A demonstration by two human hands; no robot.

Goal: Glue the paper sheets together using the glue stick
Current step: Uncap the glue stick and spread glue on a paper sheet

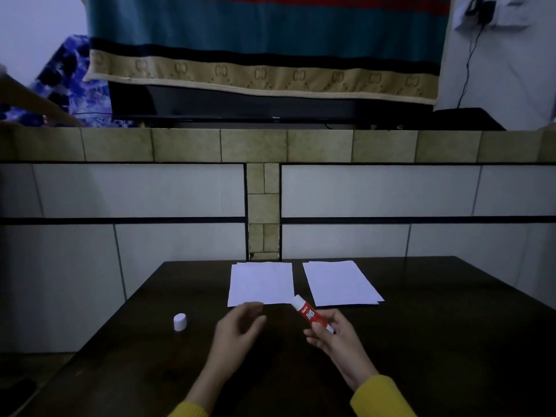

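The glue stick (310, 313) is a short tube with a red label printed in white letters and a white upper end. It is uncapped and tilted, its open end pointing up and to the left, just over the near right corner of the left paper sheets (260, 283). Its white cap (180, 322) stands upright on the dark table, well to the left. The left sheets lie flat near the far edge, white and blank; edges peeking out suggest more than one sheet, though dim light makes that uncertain. The right paper sheets (341, 282) lie just beside them, slightly fanned and angled.
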